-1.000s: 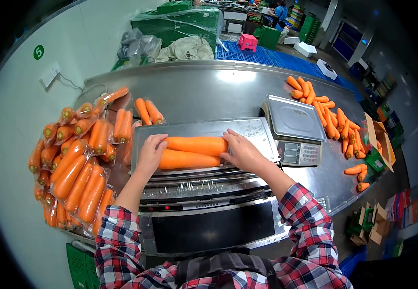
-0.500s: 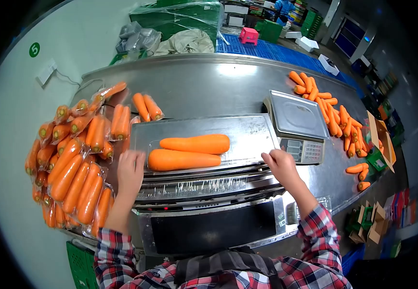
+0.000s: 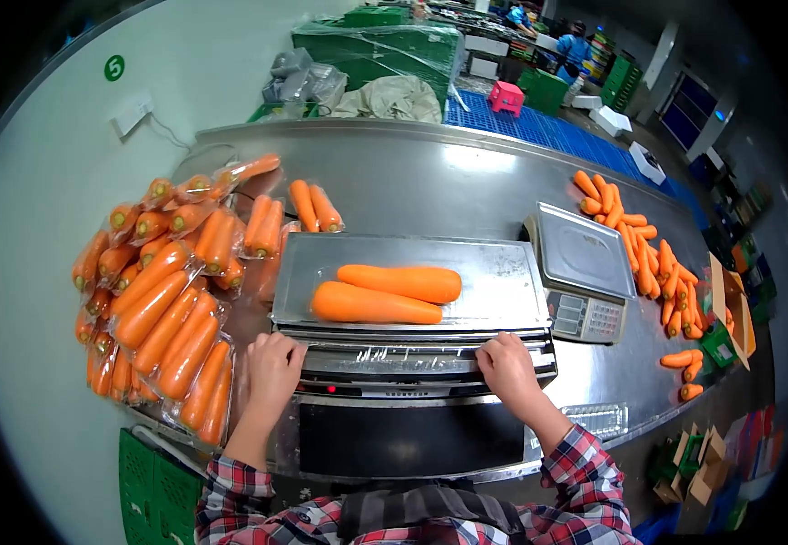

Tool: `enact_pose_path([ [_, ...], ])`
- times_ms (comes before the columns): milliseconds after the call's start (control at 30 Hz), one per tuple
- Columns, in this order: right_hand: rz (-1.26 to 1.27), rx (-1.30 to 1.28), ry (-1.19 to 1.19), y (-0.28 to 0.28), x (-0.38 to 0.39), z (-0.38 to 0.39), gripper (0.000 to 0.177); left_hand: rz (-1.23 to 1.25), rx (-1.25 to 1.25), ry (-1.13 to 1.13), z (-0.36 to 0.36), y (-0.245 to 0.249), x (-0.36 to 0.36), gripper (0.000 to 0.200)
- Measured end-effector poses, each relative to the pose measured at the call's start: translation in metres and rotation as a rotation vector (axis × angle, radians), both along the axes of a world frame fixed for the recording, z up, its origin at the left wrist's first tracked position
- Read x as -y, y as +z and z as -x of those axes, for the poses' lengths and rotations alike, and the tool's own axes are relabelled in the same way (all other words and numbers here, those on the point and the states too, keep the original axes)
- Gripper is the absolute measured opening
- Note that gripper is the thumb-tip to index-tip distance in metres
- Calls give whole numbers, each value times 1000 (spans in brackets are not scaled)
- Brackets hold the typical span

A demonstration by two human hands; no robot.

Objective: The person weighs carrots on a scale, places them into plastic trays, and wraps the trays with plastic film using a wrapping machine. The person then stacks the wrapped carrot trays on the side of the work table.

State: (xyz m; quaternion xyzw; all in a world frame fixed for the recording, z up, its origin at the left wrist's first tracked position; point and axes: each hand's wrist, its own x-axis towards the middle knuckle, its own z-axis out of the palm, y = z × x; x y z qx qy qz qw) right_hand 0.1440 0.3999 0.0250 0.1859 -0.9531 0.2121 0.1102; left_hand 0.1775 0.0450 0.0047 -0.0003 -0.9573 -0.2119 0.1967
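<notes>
Two bare carrots (image 3: 385, 292) lie side by side and touching at the middle of the wrapping machine's steel plate (image 3: 503, 272). Their long axes run left to right, parallel to the plate's front edge.

- The left hand (image 3: 276, 363) is set at the plate's front left corner with its fingers curled onto the edge.
- The right hand (image 3: 506, 363) is set the same way near the front right corner.
- The hands are held well apart. Whether film from the roll bar (image 3: 412, 356) just below the plate's front edge is pinched cannot be told.
- The carrots lie beyond both hands, away from the person and between them sideways. Neither hand is clearly nearer.
- A weighing scale (image 3: 580, 250) stands just right of the plate.
- Bagged carrots (image 3: 167, 300) are heaped on the tabletop left of the plate.
</notes>
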Motion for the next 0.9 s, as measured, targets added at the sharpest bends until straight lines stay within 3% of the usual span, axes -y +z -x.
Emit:
enact_pose_path([
  [33,-47,-42,5,1,0,3,11,-63,-65,-21,3,-1,0,20],
  [133,-100,-31,32,6,-6,10,14,-564,202,28,8,7,4,24],
  [200,51,404,-18,14,-16,17,18,-1091,309,-102,13,14,11,25],
  [267,746,776,3,29,-25,18,19,-1644,478,-183,14,45,19,24],
  [300,1211,939,-19,32,-30,22,22,-1784,413,-205,19,60,19,25],
  [367,1748,920,165,53,-37,42,25,-1847,257,-322,34,89,17,28],
  [400,2024,895,311,64,-37,56,27,-1922,164,-234,43,114,8,30],
  [433,2073,753,254,70,-32,70,27,-1949,107,-419,59,115,12,29],
  [467,2117,605,201,77,-27,86,27,-1957,18,-335,81,120,8,28],
  [500,2026,426,-4,81,-6,104,26,-1958,-68,-254,101,121,3,28],
  [533,1918,248,-195,76,13,119,25,-1771,-102,-299,126,102,6,27],
  [567,1652,208,-62,44,11,139,21,-1582,-136,-341,152,70,10,27],
  [600,1383,168,59,15,8,154,19,-1371,-15,-280,167,31,12,25],
  [633,946,216,-71,9,16,148,16,-1156,98,-219,172,1,12,26],
  [667,505,252,-193,1,28,139,14,-887,26,-283,167,-11,9,26],
  [733,409,79,69,-19,35,129,15,-349,-97,-392,156,-28,4,28],
  [767,111,-148,70,-38,18,138,15,-310,-76,-389,155,-32,10,28],
  [867,235,266,43,-5,10,125,15,-74,-26,-351,148,-9,12,29],
  [900,315,314,1,8,16,116,16,18,122,-284,141,13,9,29],
])
